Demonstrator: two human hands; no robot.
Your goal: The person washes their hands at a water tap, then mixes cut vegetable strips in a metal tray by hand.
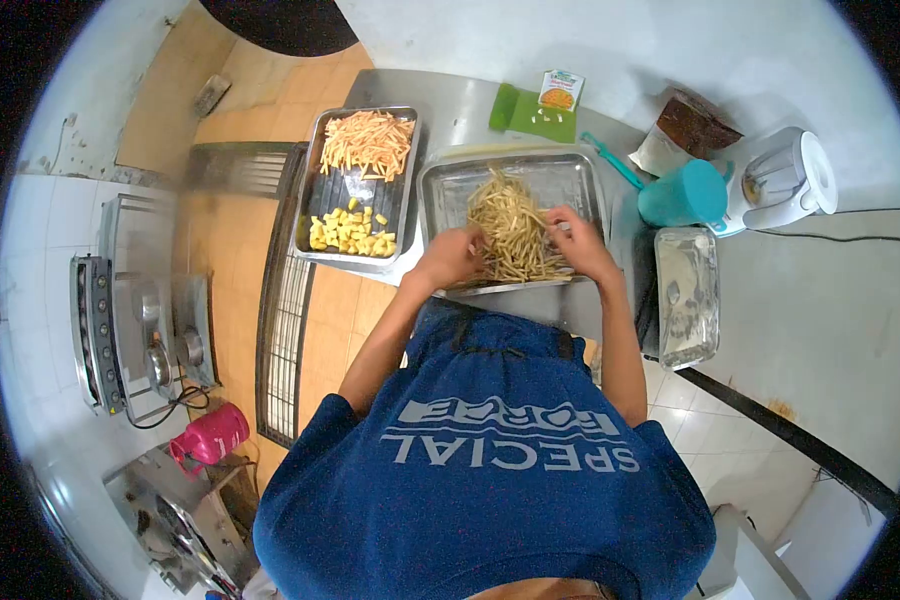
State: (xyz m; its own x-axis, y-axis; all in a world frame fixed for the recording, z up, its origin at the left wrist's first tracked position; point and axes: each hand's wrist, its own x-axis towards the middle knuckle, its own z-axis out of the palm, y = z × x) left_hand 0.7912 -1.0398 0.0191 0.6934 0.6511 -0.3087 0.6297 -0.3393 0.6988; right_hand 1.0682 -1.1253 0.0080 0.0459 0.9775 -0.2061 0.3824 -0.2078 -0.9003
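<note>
A heap of thin yellow-brown strips, like cut fries (515, 228), lies in a shallow metal tray (442, 185) in front of me. My left hand (452, 257) is at the heap's left side, its fingers curled in against the strips and their tips partly hidden. At the right side of the heap, my right hand (578, 245) touches the strips with loosely bent fingers that stand apart. Left of this tray is a second, dark tray (345, 190). It holds orange-pink strips (368, 143) at the far end and yellow chunks (352, 235) at the near end.
Behind the tray lies a green packet (535, 115) with a small pictured sachet (561, 90). To the right are a teal jug (682, 193), a brown-and-white bag (685, 130), a white blender (785, 180) and a metal tray with white powder (688, 300). A gas stove (95, 330) stands far left.
</note>
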